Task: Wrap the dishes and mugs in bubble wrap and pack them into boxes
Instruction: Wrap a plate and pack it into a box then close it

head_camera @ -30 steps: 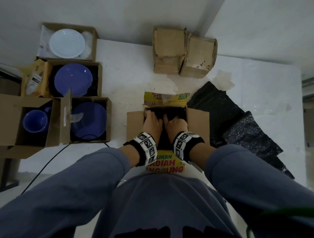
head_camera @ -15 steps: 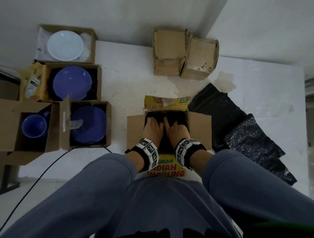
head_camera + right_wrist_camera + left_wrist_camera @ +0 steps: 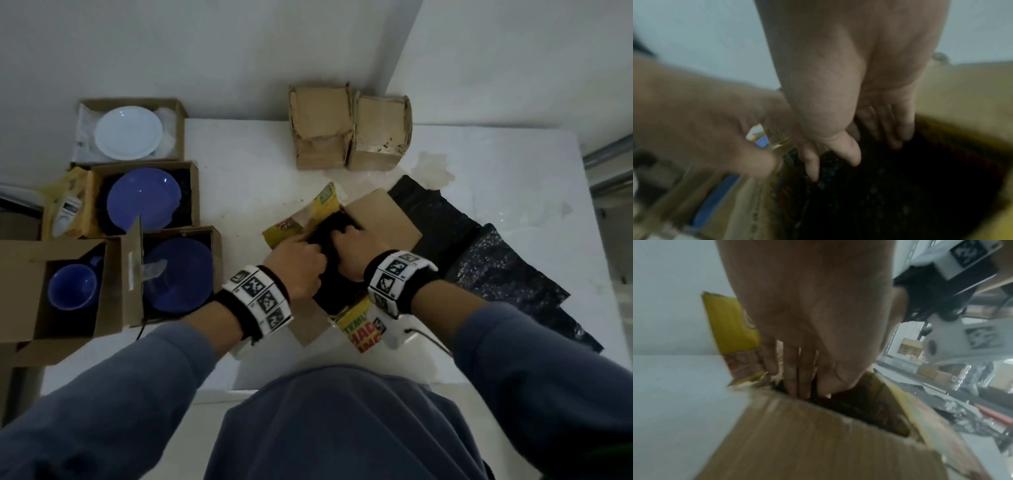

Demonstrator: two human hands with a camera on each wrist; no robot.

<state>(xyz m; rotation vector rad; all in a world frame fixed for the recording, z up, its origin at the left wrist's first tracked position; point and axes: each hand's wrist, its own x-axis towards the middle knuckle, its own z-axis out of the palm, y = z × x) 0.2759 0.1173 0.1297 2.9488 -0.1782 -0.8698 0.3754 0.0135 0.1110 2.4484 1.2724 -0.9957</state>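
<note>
Reaching side by side into the open brown cardboard box (image 3: 387, 219) near the bench's front edge, the left hand (image 3: 296, 265) and right hand (image 3: 356, 251) press straight fingers (image 3: 898, 129) down on black bubble wrap (image 3: 890, 186) inside. More black bubble-wrap sheets (image 3: 486, 263) lie toward the bench's right edge.

Both arms are reaching forward, close together. The left hand (image 3: 297, 263) and the right hand (image 3: 356, 255) are sitting side by side, palms down. Their fingers (image 3: 795, 378) are pointing down, nearly straight.
</note>
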